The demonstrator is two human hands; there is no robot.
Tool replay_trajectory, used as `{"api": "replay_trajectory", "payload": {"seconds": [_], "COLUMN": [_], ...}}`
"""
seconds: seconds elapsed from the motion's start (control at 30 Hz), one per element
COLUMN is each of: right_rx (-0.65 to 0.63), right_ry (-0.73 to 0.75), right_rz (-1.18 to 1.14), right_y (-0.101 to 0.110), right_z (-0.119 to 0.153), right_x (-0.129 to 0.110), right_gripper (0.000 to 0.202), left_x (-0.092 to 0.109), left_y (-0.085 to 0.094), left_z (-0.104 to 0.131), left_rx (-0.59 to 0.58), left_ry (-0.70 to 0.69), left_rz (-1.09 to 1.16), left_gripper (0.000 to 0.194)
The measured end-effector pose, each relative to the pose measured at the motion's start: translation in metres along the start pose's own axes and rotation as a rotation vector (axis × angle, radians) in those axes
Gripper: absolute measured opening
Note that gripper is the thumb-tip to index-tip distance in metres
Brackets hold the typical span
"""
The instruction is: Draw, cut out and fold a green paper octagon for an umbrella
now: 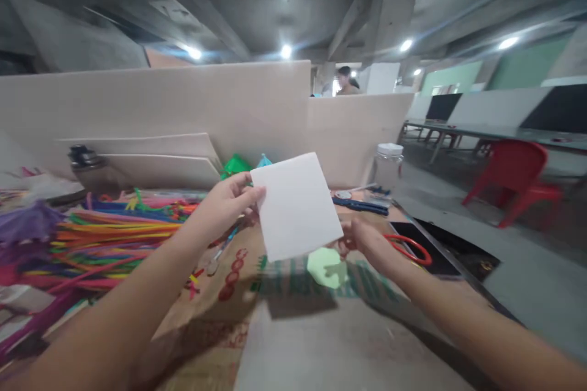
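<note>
A white square sheet of card or paper (pixel 298 208) is held up, tilted, above the work surface. My left hand (pixel 236 195) pinches its upper left edge, thumb in front and fingers behind. At the lower right corner, the curled fingers of my right hand (pixel 355 238) grip the sheet, partly hidden behind it. Below lies a pale green scalloped piece (pixel 328 269) on a printed brown sheet (pixel 202 324), whose front part is covered by a translucent sheet (pixel 321 348). The square's shadow falls there.
Bundles of coloured pipe cleaners (pixel 110 232) lie at left, near a dark bottle (pixel 89 168). A red ring (pixel 419 250), blue-handled tool (pixel 360 204) and lidded clear jar (pixel 387 168) sit at right. A pale partition (pixel 183 104) stands behind; a person (pixel 346 82) is beyond it.
</note>
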State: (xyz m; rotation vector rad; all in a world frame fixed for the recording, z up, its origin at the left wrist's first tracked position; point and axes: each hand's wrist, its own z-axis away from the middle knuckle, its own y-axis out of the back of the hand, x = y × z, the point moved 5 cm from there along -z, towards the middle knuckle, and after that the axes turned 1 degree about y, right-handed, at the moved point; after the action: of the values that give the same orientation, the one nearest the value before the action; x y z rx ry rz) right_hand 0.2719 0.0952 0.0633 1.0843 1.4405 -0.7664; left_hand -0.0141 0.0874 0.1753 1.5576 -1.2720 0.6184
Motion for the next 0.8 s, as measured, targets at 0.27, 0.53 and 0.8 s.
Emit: {"api": "replay_trajectory", "payload": {"seconds": [0.27, 0.53, 0.8], "right_rx": [0.179, 0.451, 0.570], "right_ry": [0.256, 1.062, 0.427], "right_rz": [0.399, 1.097, 0.621], "right_y": [0.019, 0.033, 0.058], "right_z": [0.076, 0.119, 0.101], "right_x": [-0.032, -0.055, -0.042], "right_gripper": [0.030, 0.036, 0.033], "left_x": [0.022, 0.006, -0.049], "left_y": [-0.074, -0.094, -0.106], "left_z": [0.032, 0.060, 0.028], "left_rx": [-0.223, 0.024, -0.085], "left_ry": [-0.105, -0.990, -0.393], "left_rz": [-0.088, -0.556, -0.425], "left_gripper": [0.031, 0.017, 0.038]}}
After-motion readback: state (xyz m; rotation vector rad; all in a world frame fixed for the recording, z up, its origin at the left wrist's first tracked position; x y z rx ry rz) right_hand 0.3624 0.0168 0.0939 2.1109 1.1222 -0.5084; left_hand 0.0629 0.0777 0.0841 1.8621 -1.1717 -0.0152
